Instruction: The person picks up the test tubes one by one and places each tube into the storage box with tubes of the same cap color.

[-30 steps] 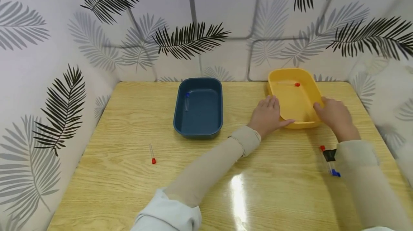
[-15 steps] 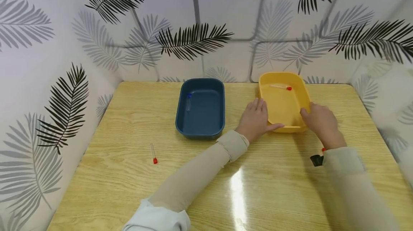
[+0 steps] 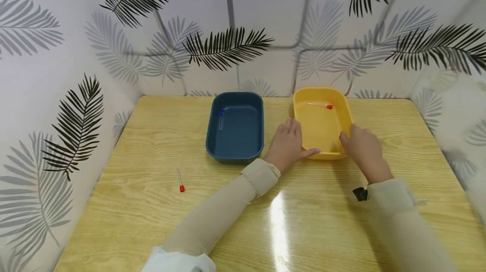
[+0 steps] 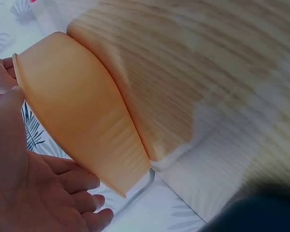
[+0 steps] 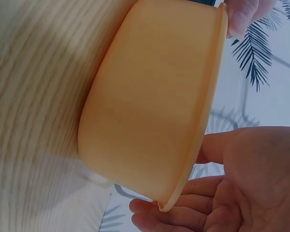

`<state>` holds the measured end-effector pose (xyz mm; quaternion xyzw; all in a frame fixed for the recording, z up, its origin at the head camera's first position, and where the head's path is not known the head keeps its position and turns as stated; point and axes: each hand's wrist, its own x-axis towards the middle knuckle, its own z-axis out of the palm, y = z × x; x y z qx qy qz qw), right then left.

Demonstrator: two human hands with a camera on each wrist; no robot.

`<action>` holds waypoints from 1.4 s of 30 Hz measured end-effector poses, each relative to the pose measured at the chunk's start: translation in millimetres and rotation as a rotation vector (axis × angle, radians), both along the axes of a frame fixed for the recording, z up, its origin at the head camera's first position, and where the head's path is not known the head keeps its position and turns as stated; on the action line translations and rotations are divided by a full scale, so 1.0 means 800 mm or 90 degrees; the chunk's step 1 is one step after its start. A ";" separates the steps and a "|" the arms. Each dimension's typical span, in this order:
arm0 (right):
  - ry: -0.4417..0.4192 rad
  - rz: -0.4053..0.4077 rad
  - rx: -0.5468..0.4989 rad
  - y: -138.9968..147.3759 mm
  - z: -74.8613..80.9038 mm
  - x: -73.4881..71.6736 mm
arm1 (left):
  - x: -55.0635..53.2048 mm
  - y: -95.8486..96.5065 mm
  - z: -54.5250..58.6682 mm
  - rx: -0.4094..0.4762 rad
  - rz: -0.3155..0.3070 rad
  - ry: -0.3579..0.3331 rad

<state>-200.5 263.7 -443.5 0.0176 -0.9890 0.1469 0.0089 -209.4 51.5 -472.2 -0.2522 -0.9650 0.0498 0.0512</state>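
A yellow plastic bin stands at the back right of the table. Inside lies a clear tube with a red cap. My left hand rests against the bin's left side, fingers fairly straight, thumb along the front rim. On the right side, my right hand grips the rim, thumb inside. The right wrist view shows this hand with its fingers around the rim's corner; in the left wrist view the other hand's fingers lie along the bin's outer wall.
Left of the yellow bin stands a dark blue bin holding a blue-capped clear tube. Another red-capped tube lies on the left of the wooden table. A small black item shows beside the right sleeve. A patterned covering rises behind.
Both hands have shifted left with the yellow bin, bringing it closer to the blue one. The red- and blue-capped tubes seen near my right forearm are now hidden behind it.
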 end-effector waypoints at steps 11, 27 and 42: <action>0.015 0.003 -0.001 -0.021 -0.004 0.010 | 0.015 -0.023 0.000 0.035 0.003 -0.007; 0.062 0.000 0.005 -0.047 -0.006 0.017 | 0.023 -0.052 0.005 0.056 0.006 -0.050; 0.125 -0.008 0.012 -0.052 -0.020 0.016 | 0.021 -0.055 0.004 0.067 0.010 -0.072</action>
